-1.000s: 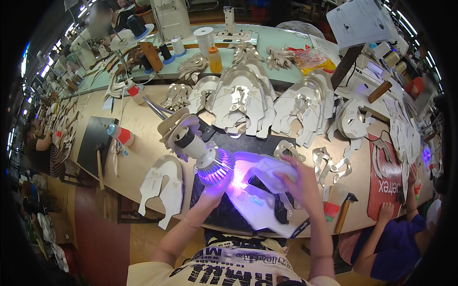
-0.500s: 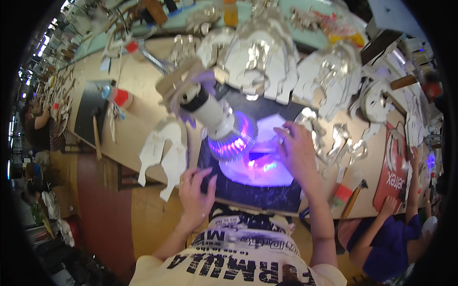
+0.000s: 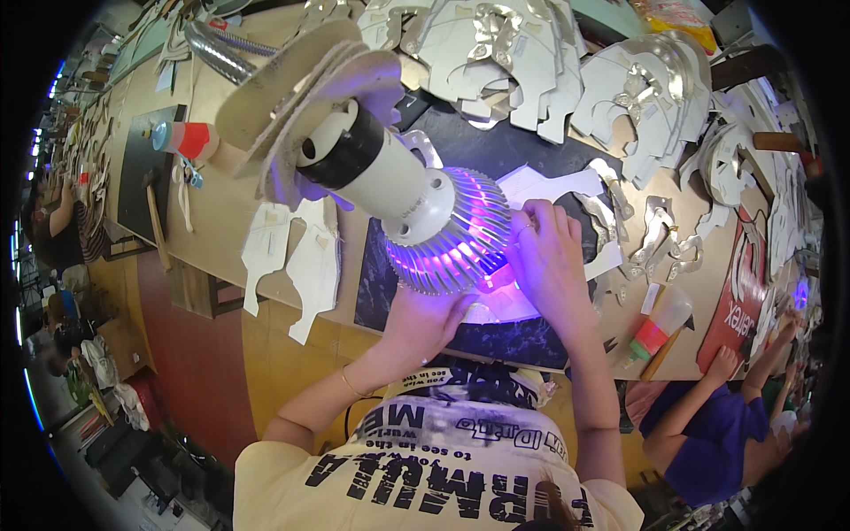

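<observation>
A lamp with a ribbed metal head (image 3: 456, 234) throws violet light onto a dark marbled slab (image 3: 531, 341) in front of me. Beneath it lies a flat white cut-out piece (image 3: 509, 305), partly covered by the lamp and my hands. My right hand (image 3: 553, 270) is closed, its fingers bent down and pinching at the lit white piece. From the near side my left hand (image 3: 425, 327) reaches under the lamp rim, thumb towards the piece; its other fingers are hidden. Another white piece with an arm-like strip (image 3: 571, 183) lies just beyond my right hand.
Stacks of white cut-outs with silvery patches (image 3: 469, 53) stand at the back. Loose silvery pieces (image 3: 657, 232) and a red-banded bottle (image 3: 655, 332) lie to the right. Leftward are a white curved piece (image 3: 310, 265) and a hammer (image 3: 155, 212). A person in purple (image 3: 708, 451) works at right.
My left hand has moved right and in under the lamp, from beside the slab. My right hand has curled its fingers down. The view has come closer to the lamp.
</observation>
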`<state>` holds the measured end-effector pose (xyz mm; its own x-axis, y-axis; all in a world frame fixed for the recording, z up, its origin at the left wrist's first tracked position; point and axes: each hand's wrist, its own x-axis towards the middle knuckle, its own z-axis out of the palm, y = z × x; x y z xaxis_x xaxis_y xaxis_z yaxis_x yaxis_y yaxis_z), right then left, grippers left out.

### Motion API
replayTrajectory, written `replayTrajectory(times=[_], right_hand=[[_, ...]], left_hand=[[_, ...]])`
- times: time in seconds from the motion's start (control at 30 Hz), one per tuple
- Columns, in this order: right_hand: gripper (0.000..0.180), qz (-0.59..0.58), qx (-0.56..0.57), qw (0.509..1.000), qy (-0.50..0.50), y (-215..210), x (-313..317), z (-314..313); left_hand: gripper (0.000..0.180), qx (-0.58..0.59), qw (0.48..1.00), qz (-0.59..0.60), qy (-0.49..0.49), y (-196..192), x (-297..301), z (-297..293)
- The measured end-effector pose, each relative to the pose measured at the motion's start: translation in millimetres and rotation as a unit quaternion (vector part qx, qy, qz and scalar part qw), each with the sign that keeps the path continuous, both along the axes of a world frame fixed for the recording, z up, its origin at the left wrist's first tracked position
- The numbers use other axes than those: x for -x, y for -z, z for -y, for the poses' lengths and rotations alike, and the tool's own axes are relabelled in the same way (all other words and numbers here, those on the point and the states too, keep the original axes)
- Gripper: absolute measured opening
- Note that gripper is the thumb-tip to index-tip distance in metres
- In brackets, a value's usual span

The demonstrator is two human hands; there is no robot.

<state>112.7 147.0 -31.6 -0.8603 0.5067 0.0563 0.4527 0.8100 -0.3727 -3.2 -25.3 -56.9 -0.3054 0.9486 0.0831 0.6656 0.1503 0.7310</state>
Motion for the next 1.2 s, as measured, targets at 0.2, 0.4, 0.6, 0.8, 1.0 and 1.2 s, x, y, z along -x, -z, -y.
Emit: replayTrajectory(times=[0.2, 0.4, 0.6, 0.8, 1.0, 1.2], right_hand=[[0.023, 0.032, -0.059, 0.996, -0.053, -9.3, 4.8, -5.8], [0.017, 0.064, -0.181, 0.968, -0.162, -25.3, -7.5, 26.0], [0.023, 0.072, -0.164, 0.971, -0.160, -15.9, -17.3, 53.4], [0.047, 0.077, -0.071, 0.994, -0.028, -13.8, -14.9, 55.3], [0.020, 0.010, -0.006, 1.000, 0.008, 2.2, -3.1, 45.3], [0.015, -0.036, 0.046, 0.994, 0.090, 11.5, 0.8, 41.6]], left_hand=[[0.048, 0.030, 0.997, -0.064, -0.014, 6.2, -15.7, 3.1], [0.038, 0.051, 0.998, -0.026, -0.001, 5.0, -12.6, 4.8], [0.039, 0.061, 0.997, -0.031, -0.021, 0.0, -14.6, 3.5], [0.042, 0.045, 0.999, -0.023, 0.011, 6.4, -6.9, 5.0], [0.038, 0.076, 0.997, -0.015, 0.010, 12.0, -9.1, 6.9], [0.040, 0.025, 0.999, -0.002, 0.028, 17.5, -5.6, 9.7]])
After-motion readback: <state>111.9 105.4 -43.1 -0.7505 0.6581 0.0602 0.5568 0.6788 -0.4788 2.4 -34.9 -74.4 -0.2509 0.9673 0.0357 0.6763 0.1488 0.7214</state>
